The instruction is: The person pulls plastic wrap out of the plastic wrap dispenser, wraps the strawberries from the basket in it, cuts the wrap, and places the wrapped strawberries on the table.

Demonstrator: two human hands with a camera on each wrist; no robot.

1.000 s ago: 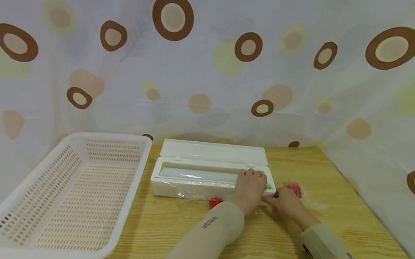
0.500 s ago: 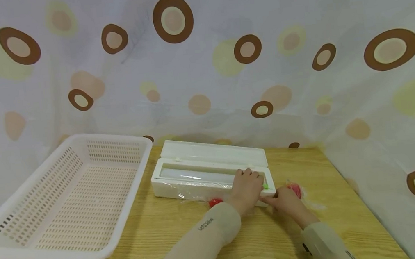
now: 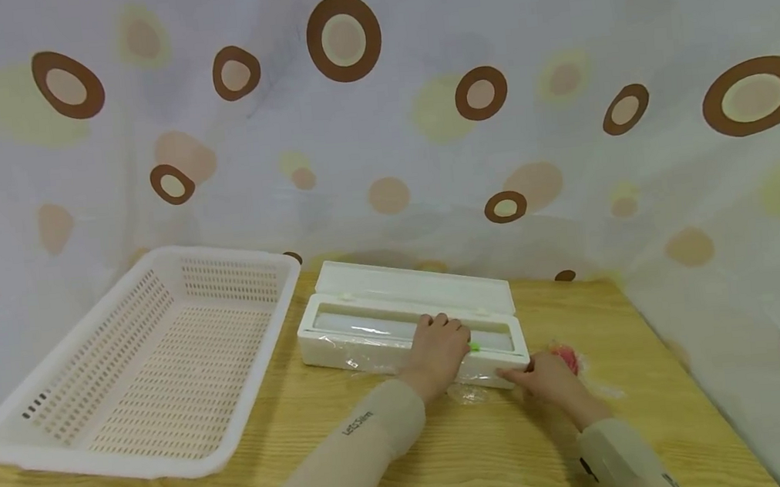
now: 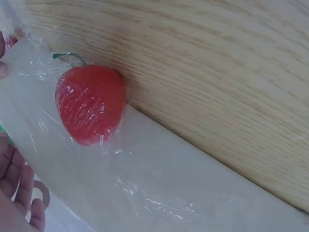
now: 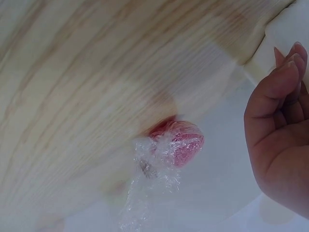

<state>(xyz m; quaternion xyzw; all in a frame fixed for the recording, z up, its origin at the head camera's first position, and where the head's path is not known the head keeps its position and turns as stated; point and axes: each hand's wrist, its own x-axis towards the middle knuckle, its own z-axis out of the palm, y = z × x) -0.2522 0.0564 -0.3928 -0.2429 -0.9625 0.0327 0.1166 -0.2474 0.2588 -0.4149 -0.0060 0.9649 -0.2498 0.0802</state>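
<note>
A long white cling film box point(image 3: 412, 342) stands with its lid raised, a pale film roll point(image 3: 369, 325) inside. Over its front edge, my left hand point(image 3: 437, 354) has its fingers at a small green slide cutter point(image 3: 474, 347), partly covering it. My right hand point(image 3: 551, 379) grips the box's near right corner with thumb and fingers. Clear film point(image 3: 469, 393) hangs down the front onto the table. In the left wrist view a red fruit point(image 4: 91, 104) with a thin green stem lies under film against the box; my left arm hides it in the head view.
A pinkish-red piece wrapped in crumpled film point(image 5: 186, 142) lies just right of my right hand. A large white perforated plastic basket point(image 3: 180, 386) stands on the left of the wooden table point(image 3: 479, 460). A patterned curtain point(image 3: 381, 136) closes off the back and right.
My left hand and the green slide cutter have moved left along the box's front edge. My right hand stays at the corner. The red fruit has passed behind my left arm in the head view.
</note>
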